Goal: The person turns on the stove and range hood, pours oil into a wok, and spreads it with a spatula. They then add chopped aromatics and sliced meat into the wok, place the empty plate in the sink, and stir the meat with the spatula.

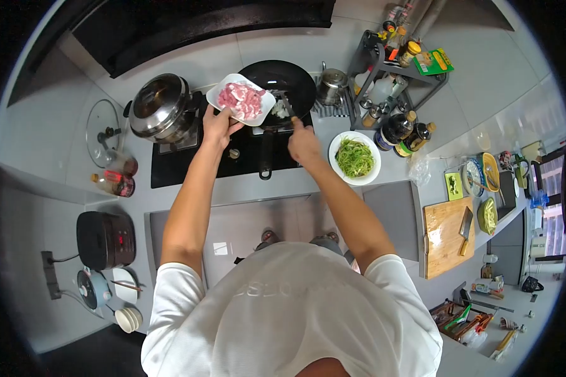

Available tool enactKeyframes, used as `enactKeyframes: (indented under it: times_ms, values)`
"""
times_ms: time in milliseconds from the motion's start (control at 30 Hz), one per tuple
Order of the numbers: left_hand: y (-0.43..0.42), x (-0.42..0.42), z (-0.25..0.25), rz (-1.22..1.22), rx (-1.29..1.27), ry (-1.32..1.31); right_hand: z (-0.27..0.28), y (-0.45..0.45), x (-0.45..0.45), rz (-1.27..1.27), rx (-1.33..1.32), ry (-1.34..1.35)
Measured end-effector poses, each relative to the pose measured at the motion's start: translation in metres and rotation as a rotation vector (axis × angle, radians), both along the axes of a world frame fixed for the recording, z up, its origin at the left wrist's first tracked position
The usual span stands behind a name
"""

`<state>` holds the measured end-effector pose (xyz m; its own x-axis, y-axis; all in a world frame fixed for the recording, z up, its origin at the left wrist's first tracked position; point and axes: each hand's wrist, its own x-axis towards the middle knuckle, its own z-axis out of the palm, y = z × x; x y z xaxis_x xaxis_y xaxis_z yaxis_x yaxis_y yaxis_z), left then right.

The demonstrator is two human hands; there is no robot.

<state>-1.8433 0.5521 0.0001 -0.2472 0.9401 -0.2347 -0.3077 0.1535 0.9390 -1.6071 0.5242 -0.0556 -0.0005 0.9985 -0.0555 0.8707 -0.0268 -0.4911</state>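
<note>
My left hand [218, 127] grips the near edge of a white plate [268, 104] and holds it tilted over the left side of a black wok [289, 75]. Raw sliced meat [240, 100] lies on the plate. My right hand [304, 144] is closed around the handle of a spatula [287, 104], whose blade reaches down into the wok. Beside the blade is a small heap of pale chopped pieces [279, 111], perhaps garlic. The plate hides part of the wok. To the right of my right hand stands a white plate of shredded green vegetable [355, 157].
A lidded steel pot [160, 107] sits on the left of the black stove [188, 166]. A rack of bottles [383, 75], a steel canister [332, 87] and dark sauce bottles [396, 129] stand right. Farther right, a cleaver [465, 227] rests on a cutting board [443, 245].
</note>
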Motion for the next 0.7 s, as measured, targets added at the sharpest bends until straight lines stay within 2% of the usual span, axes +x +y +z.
enactKeyframes:
  times_ms: [133,167,267,400,500,700]
  values:
    - [0.023,-0.009,-0.014,-0.015,-0.026,0.038,0.022,-0.01,0.03,0.005,0.277,0.287]
    - [0.026,-0.008,-0.016,-0.014,-0.023,0.018,0.014,-0.012,0.035,-0.019,0.473,0.4]
    - [0.032,-0.003,-0.016,-0.013,-0.045,0.013,0.051,-0.036,0.043,-0.093,0.155,0.591]
    - [0.051,0.0,-0.033,-0.028,-0.077,0.025,0.063,-0.061,0.044,-0.126,0.002,1.016]
    - [0.058,0.003,-0.037,-0.038,-0.077,0.029,0.084,-0.082,0.044,-0.166,-0.154,1.063]
    - [0.062,0.015,-0.034,-0.063,-0.089,0.08,0.049,-0.072,0.053,-0.001,0.171,0.687]
